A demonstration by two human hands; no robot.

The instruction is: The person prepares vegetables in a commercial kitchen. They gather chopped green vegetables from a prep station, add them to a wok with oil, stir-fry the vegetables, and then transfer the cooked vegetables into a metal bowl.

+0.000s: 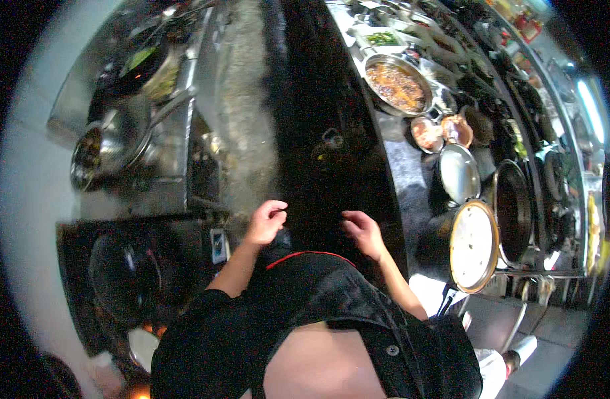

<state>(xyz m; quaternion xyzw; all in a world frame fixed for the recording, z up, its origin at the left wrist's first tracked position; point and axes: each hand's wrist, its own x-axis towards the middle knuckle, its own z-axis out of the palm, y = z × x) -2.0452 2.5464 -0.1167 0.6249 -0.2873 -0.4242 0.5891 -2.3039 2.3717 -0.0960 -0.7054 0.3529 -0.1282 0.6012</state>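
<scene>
My left hand (267,222) hangs in front of my waist with its fingers loosely curled and nothing visible in them. To its right, my right hand (364,233) is also half curled, a little blurred, and I see nothing in it. Both are in mid-air over the dark floor (330,189) of the aisle, apart from each other. The hem of my black garment (315,279) has a red edge and lies just below them. A phone-like object (218,246) is beside my left forearm.
On the right counter (402,144) are a large metal pan of food in brown liquid (397,85), small bowls (427,134), a metal bowl (458,172) and a round pale board-like disc (474,247). At left are a metal pot (120,132) and dark wok (130,269). People's parts show at the lower edges.
</scene>
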